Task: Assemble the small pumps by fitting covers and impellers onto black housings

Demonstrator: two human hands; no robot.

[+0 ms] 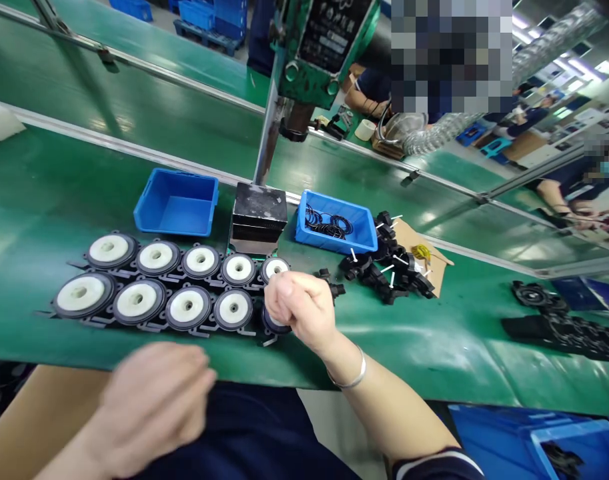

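My right hand (301, 307) is closed, with curled fingers, over the right end of two rows of black round parts with white discs (185, 307). It partly covers the rightmost part of the front row (274, 324). Whatever its fingers hold, if anything, is hidden. Nearer to me, in front of the bench edge, my left hand (157, 400) is smeared by motion. Its fingers look bent, but I cannot tell what is in them. Short metal tabs stick out from several of the round parts.
A blue bin (177, 203) and a black block (259, 217) under a green press (314, 60) stand behind the rows. Right of them are a blue bin of black rings (337, 223) and a pile of black parts (389, 270). Co-workers sit beyond the bench (384, 360).
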